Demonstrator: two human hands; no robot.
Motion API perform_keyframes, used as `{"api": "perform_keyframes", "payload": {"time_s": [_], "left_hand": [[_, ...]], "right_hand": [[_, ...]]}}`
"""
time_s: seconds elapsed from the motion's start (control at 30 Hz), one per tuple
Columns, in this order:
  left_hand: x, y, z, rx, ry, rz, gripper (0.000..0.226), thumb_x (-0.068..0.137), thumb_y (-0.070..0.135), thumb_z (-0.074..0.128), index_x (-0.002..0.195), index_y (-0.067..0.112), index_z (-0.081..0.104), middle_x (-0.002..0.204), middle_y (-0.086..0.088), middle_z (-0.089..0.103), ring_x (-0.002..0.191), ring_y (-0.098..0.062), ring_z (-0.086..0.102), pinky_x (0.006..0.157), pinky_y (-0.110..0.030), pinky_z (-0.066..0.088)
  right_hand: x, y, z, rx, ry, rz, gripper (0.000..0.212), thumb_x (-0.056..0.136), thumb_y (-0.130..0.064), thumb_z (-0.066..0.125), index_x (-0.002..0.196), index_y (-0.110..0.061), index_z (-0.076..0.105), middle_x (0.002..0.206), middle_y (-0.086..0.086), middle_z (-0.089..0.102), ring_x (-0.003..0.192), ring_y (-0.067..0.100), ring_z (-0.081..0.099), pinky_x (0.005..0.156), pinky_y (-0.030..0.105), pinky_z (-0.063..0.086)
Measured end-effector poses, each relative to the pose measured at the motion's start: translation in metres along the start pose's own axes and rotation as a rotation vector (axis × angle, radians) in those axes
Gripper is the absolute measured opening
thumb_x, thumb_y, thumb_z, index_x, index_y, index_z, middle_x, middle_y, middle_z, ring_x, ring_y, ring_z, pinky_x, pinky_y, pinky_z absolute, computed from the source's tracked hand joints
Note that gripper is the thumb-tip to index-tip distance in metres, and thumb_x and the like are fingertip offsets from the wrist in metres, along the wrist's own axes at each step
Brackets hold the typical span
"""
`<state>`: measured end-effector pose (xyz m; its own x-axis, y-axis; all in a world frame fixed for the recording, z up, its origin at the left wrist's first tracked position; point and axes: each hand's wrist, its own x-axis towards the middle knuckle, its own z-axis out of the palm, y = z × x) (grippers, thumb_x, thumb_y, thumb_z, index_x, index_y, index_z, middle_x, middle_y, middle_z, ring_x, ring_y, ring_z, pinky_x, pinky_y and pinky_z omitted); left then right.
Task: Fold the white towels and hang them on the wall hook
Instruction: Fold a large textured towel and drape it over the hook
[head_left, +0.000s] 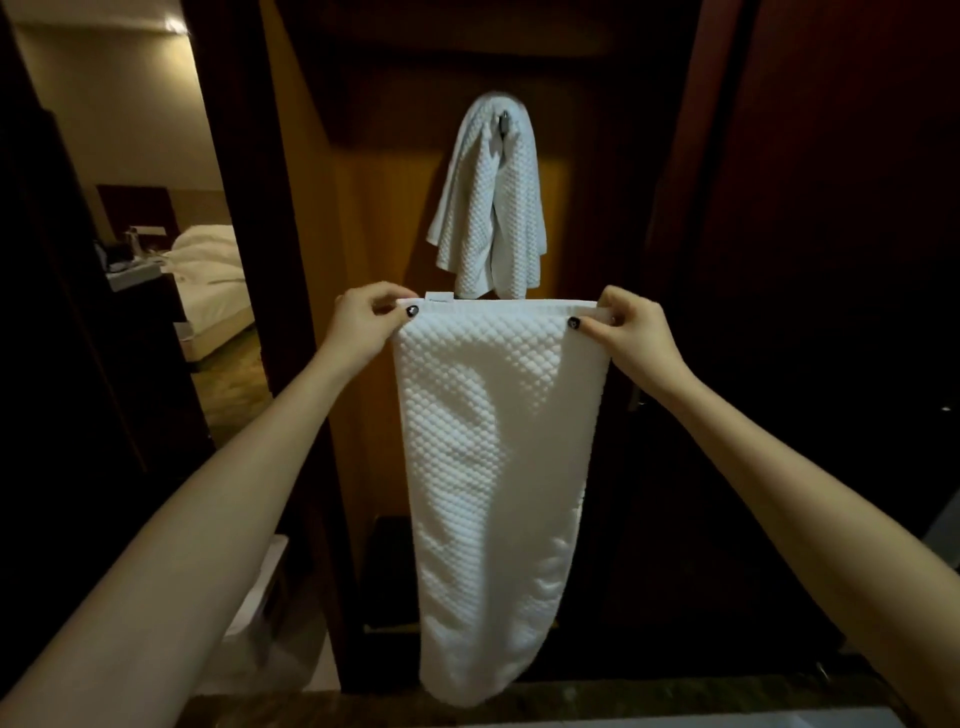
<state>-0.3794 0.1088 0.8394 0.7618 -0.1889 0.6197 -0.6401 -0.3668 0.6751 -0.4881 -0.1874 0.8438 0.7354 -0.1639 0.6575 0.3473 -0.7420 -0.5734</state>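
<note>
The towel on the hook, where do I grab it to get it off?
Probably near the top of the hanging towel, just under the hook, coming from the front. It drapes over the hook in two bunched halves, so pinching both halves there and lifting upward should free it.

Off to my left I see a white bed (213, 280) beside a cluttered nightstand (136, 273); an amber wooden panel (374, 218) straight ahead

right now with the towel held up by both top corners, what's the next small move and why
Probably bring the left hand across to the right hand, folding the held towel narrower. It hangs wide, and the wall hook already carries the other towel.
</note>
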Motion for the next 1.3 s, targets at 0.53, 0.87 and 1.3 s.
{"api": "perform_keyframes", "payload": {"time_s": [0.53,0.87,1.3], "left_hand": [[-0.004,0.027,0.067,0.286,0.033,-0.135,0.005,0.084,0.011,0.058,0.080,0.010,0.061,0.077,-0.008,0.065,0.064,-0.017,0.066,0.054,-0.034,0.054],[-0.006,0.037,0.099,-0.331,-0.105,-0.261,0.015,0.083,0.001,0.068,0.075,0.009,0.059,0.067,-0.012,0.068,0.057,-0.015,0.070,0.061,-0.025,0.058],[-0.001,0.049,0.066,-0.534,-0.222,-0.162,0.018,0.087,-0.003,0.062,0.104,-0.001,0.066,0.080,-0.010,0.066,0.061,-0.003,0.065,0.060,-0.012,0.051]], "right_hand": [[-0.002,0.029,-0.016,-0.304,0.006,0.279,0.009,0.084,-0.017,0.061,0.082,-0.009,0.059,0.069,-0.003,0.054,0.067,0.017,0.054,0.049,0.025,0.036],[-0.013,-0.010,0.007,0.407,-0.300,0.420,0.010,0.086,0.001,0.068,0.094,0.007,0.068,0.084,0.018,0.071,0.066,0.019,0.073,0.058,0.024,0.058],[0.013,-0.057,0.032,-0.250,-0.212,-0.163,0.012,0.086,-0.015,0.070,0.096,-0.010,0.073,0.090,0.001,0.053,0.085,0.013,0.049,0.074,0.025,0.038]]}}
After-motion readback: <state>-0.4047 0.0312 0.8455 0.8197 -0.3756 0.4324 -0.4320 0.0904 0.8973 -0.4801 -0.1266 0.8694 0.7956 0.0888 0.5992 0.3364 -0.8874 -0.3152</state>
